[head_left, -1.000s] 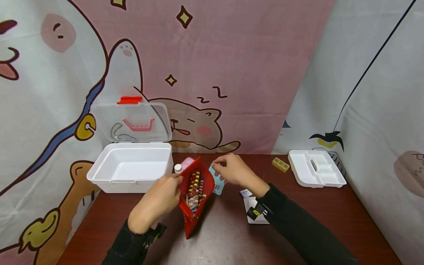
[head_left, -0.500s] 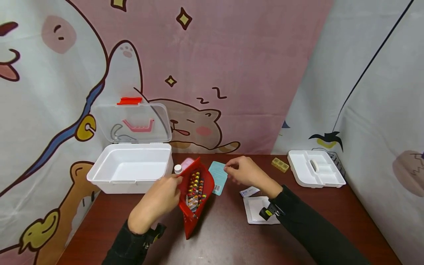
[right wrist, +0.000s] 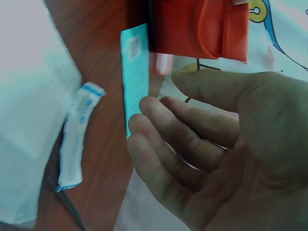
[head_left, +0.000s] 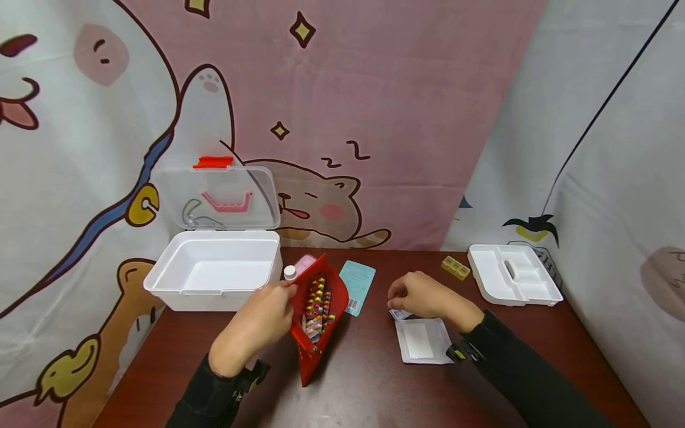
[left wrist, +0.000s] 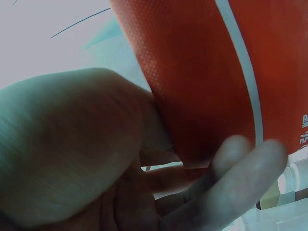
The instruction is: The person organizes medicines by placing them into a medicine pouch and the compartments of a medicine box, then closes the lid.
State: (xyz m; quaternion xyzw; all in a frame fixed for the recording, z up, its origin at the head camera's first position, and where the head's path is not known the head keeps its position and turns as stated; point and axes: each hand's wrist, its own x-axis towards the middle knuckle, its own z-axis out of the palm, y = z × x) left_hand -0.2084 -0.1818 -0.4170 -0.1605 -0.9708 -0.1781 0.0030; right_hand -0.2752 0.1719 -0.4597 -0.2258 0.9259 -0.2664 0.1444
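My left hand (head_left: 262, 318) grips the near-left edge of a red pouch (head_left: 339, 292), which stands tilted with its mouth open. Inside show blister packs (head_left: 317, 300) of red and yellow capsules. The left wrist view has the pouch wall (left wrist: 197, 77) between thumb and fingers. My right hand (head_left: 425, 295) hovers over a small white-and-blue sachet (head_left: 399, 315), partly hiding it. Its fingers are loosely bent with nothing between them in the right wrist view, where the sachet (right wrist: 77, 137) lies beside the fingertips. Flat on the table are a teal card (head_left: 357, 284) and a white gauze packet (head_left: 425, 342).
A white box (head_left: 214, 300) with its clear lid raised stands at the back left. Beside it are a white-capped bottle (head_left: 289, 273) and a pink item (head_left: 305, 263). To the right lie a yellow pill case (head_left: 455, 268) and a white compartment tray (head_left: 487, 285).
My right hand has moved right and toward me, from over the teal card to the sachet, uncovering the card and the gauze packet. My left hand keeps its grip on the pouch.
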